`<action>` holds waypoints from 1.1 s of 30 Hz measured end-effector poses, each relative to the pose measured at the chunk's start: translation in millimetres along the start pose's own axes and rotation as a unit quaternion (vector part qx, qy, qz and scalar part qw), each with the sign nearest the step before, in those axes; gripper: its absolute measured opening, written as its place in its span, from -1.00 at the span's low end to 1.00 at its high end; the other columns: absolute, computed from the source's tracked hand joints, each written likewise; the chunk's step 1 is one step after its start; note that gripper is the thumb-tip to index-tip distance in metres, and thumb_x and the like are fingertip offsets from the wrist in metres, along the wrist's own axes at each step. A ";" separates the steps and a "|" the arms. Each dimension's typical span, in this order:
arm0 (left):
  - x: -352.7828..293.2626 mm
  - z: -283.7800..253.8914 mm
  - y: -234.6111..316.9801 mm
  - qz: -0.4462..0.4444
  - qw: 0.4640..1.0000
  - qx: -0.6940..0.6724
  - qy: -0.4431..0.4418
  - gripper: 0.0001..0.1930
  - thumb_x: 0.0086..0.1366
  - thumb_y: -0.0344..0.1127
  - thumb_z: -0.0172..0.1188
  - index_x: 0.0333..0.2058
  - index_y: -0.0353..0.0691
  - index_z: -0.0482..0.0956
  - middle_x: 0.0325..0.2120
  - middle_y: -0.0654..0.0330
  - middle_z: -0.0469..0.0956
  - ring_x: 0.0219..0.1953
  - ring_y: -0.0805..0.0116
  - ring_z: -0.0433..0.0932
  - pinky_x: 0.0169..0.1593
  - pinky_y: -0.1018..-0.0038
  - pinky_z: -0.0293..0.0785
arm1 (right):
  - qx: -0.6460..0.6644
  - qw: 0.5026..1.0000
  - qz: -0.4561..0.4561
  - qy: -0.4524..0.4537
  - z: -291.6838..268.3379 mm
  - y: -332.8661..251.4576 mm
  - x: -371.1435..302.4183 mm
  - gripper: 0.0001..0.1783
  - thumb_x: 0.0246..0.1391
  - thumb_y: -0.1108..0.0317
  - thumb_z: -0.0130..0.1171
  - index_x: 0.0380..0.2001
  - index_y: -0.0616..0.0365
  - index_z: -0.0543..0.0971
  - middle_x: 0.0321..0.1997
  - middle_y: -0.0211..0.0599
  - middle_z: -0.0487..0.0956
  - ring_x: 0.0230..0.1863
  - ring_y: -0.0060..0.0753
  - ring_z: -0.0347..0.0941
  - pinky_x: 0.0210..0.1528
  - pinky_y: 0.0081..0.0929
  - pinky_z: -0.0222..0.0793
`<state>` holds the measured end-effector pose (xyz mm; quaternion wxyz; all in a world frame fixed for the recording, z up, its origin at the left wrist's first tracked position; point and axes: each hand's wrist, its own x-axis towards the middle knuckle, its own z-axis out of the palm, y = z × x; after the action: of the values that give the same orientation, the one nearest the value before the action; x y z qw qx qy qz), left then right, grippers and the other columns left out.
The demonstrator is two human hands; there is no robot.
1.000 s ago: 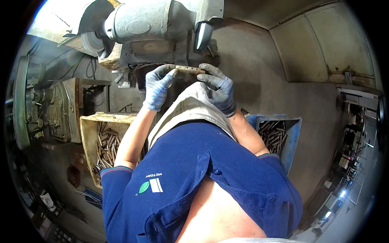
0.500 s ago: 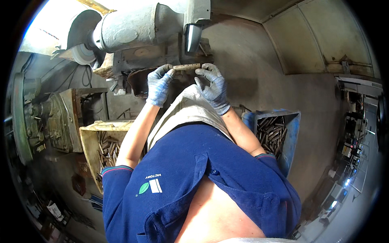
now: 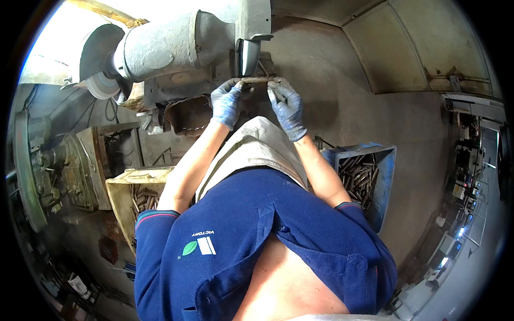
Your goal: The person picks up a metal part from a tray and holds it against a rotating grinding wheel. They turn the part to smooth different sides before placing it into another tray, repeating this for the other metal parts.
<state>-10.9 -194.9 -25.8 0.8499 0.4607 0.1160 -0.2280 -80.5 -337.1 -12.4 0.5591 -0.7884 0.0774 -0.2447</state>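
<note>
Between my two gloved hands a slim brownish metal rod (image 3: pixel 258 79) lies level, gripped at both ends. My left hand (image 3: pixel 227 102) pinches its left end, and my right hand (image 3: pixel 288 107) closes on its right end. Directly beyond the rod is the grinding wheel (image 3: pixel 250 58) at the right end of a big grey bench grinder (image 3: pixel 160 44). The rod is at the wheel's near edge; whether the two touch, I cannot tell. Both gloves are blue and white with dirty grey fingers.
A yellowish bin (image 3: pixel 122 206) of metal pieces stands at my left, a blue bin (image 3: pixel 386 179) of similar pieces at my right. The grinder's second wheel (image 3: pixel 103 85) is at far left. A green machine (image 3: pixel 69 166) stands left; metal panels (image 3: pixel 399 48) are at back right.
Both hands have carried the rod away from me and slightly right, up to the grinding wheel. My right fingers have closed in on the rod's end. The view has shifted slightly.
</note>
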 end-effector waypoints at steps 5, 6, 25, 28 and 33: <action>15.7 3.6 -17.1 0.005 1.000 0.004 0.014 -0.90 0.23 -0.49 0.11 -0.30 -0.39 0.54 -0.41 0.11 0.60 -0.39 0.36 0.59 -0.30 0.57 0.52 | -0.031 0.999 0.019 0.003 -6.1 8.8 7.9 -0.81 -0.05 0.54 0.24 -0.29 0.30 0.60 -0.21 -0.20 0.58 -0.18 -0.47 0.51 -0.13 -0.62 0.43; 15.2 4.9 -15.7 0.005 1.000 0.003 0.014 -0.90 0.23 -0.49 0.11 -0.30 -0.39 0.54 -0.41 0.11 0.60 -0.39 0.36 0.59 -0.30 0.57 0.52 | -0.035 0.999 0.027 0.002 -6.5 9.5 9.0 -0.82 -0.05 0.53 0.24 -0.30 0.30 0.60 -0.21 -0.20 0.59 -0.19 -0.47 0.52 -0.14 -0.62 0.43; 34.9 -25.5 -7.4 0.042 0.989 0.136 0.032 -0.90 0.23 -0.47 0.12 -0.31 -0.37 0.56 -0.44 0.15 0.59 -0.45 0.41 0.56 -0.34 0.55 0.52 | -0.011 0.997 0.073 0.013 23.4 27.9 9.5 -0.83 -0.01 0.32 0.25 -0.46 0.23 0.61 -0.47 -0.21 0.59 -0.41 -0.40 0.47 -0.27 -0.45 0.36; 32.9 -9.3 -10.8 0.014 0.994 0.101 0.031 -0.89 0.22 -0.47 0.13 -0.32 -0.38 0.57 -0.44 0.14 0.60 -0.45 0.41 0.57 -0.33 0.53 0.53 | -0.015 0.995 0.102 0.007 10.6 31.5 9.8 -0.79 0.00 0.30 0.24 -0.49 0.26 0.58 -0.53 -0.22 0.55 -0.46 -0.46 0.41 -0.32 -0.47 0.31; 44.0 -26.8 -9.5 0.011 0.995 0.094 0.031 -0.89 0.23 -0.48 0.11 -0.31 -0.39 0.55 -0.45 0.12 0.59 -0.45 0.37 0.58 -0.34 0.50 0.54 | 0.034 0.989 0.142 0.001 25.2 32.6 8.3 -0.81 0.03 0.33 0.22 -0.46 0.27 0.60 -0.55 -0.41 0.54 -0.45 -0.66 0.36 -0.34 -0.56 0.30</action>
<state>23.0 -189.2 -65.3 0.8016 0.5464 0.1156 -0.2135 -56.4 -330.9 -46.3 0.6150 -0.7495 0.1804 -0.1658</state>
